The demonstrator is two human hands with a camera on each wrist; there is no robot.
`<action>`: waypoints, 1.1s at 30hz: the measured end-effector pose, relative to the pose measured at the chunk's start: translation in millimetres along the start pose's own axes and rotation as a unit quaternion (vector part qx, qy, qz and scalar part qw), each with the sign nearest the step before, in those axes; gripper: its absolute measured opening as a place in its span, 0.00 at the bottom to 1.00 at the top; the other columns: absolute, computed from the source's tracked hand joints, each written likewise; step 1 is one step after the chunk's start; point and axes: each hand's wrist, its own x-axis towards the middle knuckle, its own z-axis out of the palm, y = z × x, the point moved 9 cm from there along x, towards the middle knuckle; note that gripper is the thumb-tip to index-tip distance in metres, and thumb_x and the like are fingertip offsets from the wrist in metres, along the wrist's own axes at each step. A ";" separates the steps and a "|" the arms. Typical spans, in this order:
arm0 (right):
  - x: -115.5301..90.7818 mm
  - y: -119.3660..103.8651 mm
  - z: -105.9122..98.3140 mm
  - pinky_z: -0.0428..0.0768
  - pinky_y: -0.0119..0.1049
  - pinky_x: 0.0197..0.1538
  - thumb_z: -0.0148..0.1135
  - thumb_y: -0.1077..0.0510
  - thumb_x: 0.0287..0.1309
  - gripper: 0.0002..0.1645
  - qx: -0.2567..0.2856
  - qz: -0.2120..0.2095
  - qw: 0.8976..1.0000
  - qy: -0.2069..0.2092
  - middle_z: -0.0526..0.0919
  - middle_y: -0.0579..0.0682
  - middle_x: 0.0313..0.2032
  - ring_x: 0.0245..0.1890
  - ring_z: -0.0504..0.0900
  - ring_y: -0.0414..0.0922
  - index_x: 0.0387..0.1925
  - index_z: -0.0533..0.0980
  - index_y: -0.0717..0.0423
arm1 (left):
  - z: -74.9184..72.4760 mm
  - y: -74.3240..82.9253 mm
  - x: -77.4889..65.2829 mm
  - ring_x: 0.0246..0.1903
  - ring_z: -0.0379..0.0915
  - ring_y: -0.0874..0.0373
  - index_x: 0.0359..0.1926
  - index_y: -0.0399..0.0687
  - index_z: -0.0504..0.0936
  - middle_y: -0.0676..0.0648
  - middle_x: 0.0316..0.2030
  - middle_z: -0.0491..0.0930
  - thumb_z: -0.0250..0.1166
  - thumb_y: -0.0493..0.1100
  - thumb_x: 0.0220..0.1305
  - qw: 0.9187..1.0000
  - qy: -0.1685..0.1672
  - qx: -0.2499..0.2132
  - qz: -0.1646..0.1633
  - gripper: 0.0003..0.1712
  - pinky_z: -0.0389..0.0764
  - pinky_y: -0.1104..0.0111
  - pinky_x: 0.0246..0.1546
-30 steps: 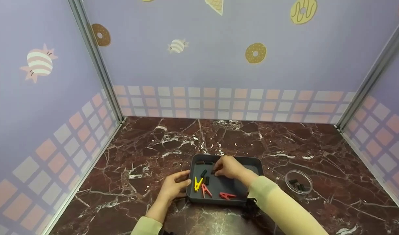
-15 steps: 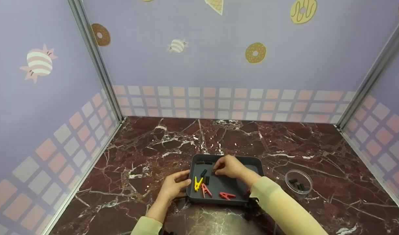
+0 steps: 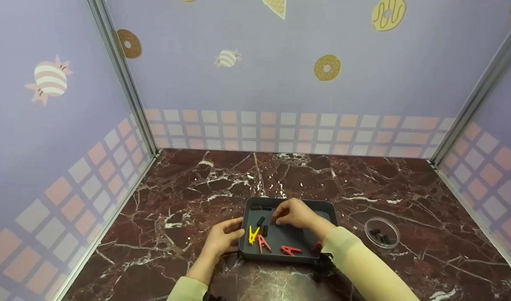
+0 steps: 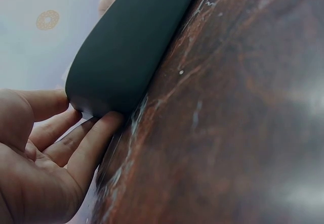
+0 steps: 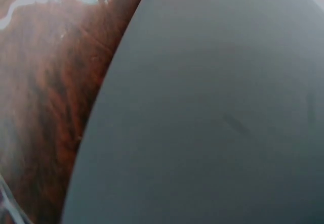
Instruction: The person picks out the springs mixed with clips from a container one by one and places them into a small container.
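My left hand (image 3: 221,240) steadies the left end of a dark grey tray (image 3: 280,258), its nearly straight fingers touching the outer wall (image 4: 109,77). Over the tray's middle, my right hand (image 3: 297,215) pinches a small dark brown piece (image 3: 274,219), largely covered by the fingertips. Similar short dark pieces lie to its left: a row (image 3: 261,207) along the far wall, a tilted one (image 3: 260,221) and another (image 3: 265,230). A yellow spring clip (image 3: 253,236) and a red clip (image 3: 263,243) lie near the left hand. Another red clip (image 3: 290,250) lies by the front wall.
Right of the tray, a round clear container (image 3: 367,225) holds several dark pieces (image 3: 382,238). Beside the right sleeve, a red thing (image 3: 318,246) shows partly inside the tray. Patterned panels (image 3: 297,92) enclose the marbled table (image 3: 188,200) at the back and sides.
The right hand has shifted very slightly right, and its sleeve now uncovers a bit of red at the tray's right end. The left hand and tray have stayed put.
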 end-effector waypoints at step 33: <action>-43.4 -7.8 -49.4 0.85 0.26 0.41 0.75 0.63 0.57 0.08 0.074 -0.004 0.997 0.038 0.92 0.55 0.41 0.41 0.90 0.48 0.39 0.89 0.56 | -0.6 3.5 -1.0 0.52 0.85 0.38 0.68 0.34 0.75 0.26 0.64 0.75 0.66 0.35 0.69 1.000 0.006 0.003 0.002 0.27 0.92 0.56 0.40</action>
